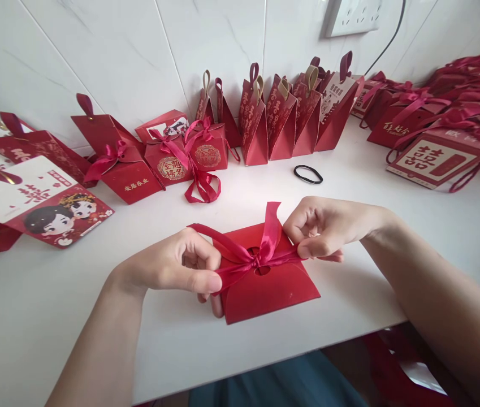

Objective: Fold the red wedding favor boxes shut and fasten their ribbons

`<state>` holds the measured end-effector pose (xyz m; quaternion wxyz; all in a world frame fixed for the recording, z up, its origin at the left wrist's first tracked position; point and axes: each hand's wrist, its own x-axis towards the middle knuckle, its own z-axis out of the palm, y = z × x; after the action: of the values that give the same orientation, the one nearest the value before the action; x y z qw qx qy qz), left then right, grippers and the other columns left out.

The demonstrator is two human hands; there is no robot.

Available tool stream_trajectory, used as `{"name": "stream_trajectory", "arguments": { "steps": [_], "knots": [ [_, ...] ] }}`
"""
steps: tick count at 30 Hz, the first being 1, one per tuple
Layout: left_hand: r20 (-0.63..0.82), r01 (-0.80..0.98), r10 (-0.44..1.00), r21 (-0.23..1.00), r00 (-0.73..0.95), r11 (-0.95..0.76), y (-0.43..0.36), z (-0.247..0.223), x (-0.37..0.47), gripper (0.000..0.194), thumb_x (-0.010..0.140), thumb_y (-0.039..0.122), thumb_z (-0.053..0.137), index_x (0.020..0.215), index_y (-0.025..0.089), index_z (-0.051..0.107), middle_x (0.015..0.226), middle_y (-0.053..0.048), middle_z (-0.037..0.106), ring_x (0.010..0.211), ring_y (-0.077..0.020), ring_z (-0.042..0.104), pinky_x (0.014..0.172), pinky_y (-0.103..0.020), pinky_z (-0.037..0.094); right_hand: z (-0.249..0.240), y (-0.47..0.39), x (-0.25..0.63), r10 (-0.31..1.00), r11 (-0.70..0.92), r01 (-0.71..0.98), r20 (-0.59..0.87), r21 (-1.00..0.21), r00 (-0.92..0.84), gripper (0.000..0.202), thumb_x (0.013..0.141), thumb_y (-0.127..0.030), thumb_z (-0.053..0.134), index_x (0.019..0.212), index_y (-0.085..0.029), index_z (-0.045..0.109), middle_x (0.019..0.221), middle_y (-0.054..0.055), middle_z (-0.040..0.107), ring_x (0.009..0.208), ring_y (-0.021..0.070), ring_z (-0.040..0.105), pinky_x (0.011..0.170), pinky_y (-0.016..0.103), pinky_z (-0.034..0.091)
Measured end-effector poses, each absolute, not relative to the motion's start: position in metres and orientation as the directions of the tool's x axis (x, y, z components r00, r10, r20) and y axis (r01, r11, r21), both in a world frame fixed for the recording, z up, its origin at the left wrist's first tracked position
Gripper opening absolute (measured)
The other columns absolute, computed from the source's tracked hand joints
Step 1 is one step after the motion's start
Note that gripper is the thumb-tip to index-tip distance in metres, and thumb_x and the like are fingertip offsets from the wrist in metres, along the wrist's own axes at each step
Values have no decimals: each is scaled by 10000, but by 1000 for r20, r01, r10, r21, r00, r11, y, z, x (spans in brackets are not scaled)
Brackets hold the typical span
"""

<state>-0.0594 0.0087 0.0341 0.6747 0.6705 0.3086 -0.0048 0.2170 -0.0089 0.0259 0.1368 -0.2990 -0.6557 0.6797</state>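
Observation:
A red gift box [271,297] sits on the white table in front of me, its top flaps folded together around a round opening. Across its top lies a dark pink satin ribbon [270,234], knotted in the middle, with loops to both sides and two loose tails pointing away from me. My left hand [176,265] pinches the left loop between thumb and fingers, at the box's left edge. On the opposite side my right hand [328,226] pinches the right loop near the box's right corner.
Red gift boxes with ribbons [206,147] stand along the tiled wall, beside several tall triangular boxes [282,124]. More boxes [432,158] are piled at right. A printed box [65,217] lies at left. A black hair tie [307,174] rests beyond my right hand.

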Motion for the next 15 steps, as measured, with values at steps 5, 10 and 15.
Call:
{"name": "stream_trajectory", "arguments": {
  "steps": [5,10,15],
  "knots": [
    [-409,404,392,909,824,101,9,33,-59,331,756,320,671,498,207,497,568,-64,694,554,-192,647,502,-267,405,25,-8,218,570,-97,214,-231,-972,-788,236,720,-103,568,520,-167,460,408,-87,465,358,27,440,365,127,322],
    [-403,384,375,914,834,130,9,32,-59,343,765,304,665,504,206,464,546,-58,685,555,-192,657,483,-256,363,23,-6,219,564,-118,201,-232,-972,-792,242,727,-99,574,522,-165,463,410,-82,476,353,31,445,355,131,302],
    [-399,367,369,917,839,156,8,31,-58,342,768,297,660,514,199,454,555,-53,691,572,-190,673,492,-247,366,22,-5,220,565,-125,215,-247,-969,-787,223,728,-108,590,534,-159,492,411,-81,482,355,36,460,349,129,303]
  ]
}}
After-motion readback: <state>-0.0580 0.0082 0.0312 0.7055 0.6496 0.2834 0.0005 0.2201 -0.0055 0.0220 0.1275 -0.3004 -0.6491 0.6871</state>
